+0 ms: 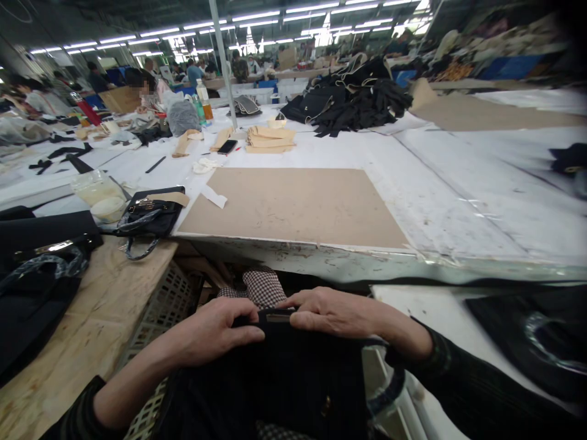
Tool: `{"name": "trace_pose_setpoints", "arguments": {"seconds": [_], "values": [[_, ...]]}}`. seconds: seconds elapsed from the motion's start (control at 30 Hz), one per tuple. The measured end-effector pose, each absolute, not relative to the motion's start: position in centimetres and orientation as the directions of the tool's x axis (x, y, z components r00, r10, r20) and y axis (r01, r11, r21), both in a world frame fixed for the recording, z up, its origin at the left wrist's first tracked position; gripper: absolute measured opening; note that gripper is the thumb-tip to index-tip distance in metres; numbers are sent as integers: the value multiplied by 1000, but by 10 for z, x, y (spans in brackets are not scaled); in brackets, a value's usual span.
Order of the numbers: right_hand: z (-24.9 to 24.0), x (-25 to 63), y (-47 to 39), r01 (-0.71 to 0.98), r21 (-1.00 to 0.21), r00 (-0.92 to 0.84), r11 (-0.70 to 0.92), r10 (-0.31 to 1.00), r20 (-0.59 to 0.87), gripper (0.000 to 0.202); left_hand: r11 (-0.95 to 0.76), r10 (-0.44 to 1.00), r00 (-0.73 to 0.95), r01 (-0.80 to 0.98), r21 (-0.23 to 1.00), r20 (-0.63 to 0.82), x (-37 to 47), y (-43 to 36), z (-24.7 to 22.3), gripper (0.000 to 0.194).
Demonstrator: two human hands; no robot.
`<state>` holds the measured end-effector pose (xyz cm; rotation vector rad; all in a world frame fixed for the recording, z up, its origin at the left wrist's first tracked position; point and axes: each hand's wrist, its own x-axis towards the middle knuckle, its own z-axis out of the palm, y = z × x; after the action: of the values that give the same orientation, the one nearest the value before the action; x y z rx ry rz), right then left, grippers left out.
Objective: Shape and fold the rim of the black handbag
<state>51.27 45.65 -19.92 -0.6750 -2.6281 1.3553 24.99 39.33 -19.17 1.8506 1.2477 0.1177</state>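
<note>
A black handbag (293, 373) lies across my lap, with a small gold fitting on its front and a plastic-wrapped handle (389, 391) hanging at its right. My left hand (227, 327) pinches the bag's far edge, thumb on the near side and fingers curled behind. Close beside it, my right hand (321, 311) grips the same edge. Between the two hands a narrow pale strip (279, 318) shows along the edge. The fingertips behind the edge are hidden. Checked cloth (263, 287) is visible just beyond the bag.
A brown board (298, 205) lies on the white worktable (449, 201) in front. Other black bags rest at the left (153, 214) and on a white surface at the right (422, 299). A plastic crate (160, 299) stands under the wooden board (110, 305). Several people are farther back.
</note>
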Motion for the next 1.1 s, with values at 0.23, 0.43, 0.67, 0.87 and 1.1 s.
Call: {"name": "trace_pose_setpoints", "arguments": {"seconds": [0.23,0.43,0.67,0.87,1.1], "values": [[-214,534,435,309,-855,-769,416,638,32,14,-65,806,453,707,705,-381,249,396,-196,21],[-230,553,416,386,-922,-518,-1,828,-217,32,-16,816,416,711,703,-402,249,398,-203,25],[-236,550,408,348,-933,-505,-86,821,-264,32,0,844,345,767,642,-411,254,403,-206,28],[-234,546,400,378,-924,-455,-61,857,-243,33,7,860,303,798,602,-411,256,405,-209,32],[-235,545,389,425,-905,-425,19,887,-180,30,-1,870,288,813,582,-400,255,404,-208,34]]}}
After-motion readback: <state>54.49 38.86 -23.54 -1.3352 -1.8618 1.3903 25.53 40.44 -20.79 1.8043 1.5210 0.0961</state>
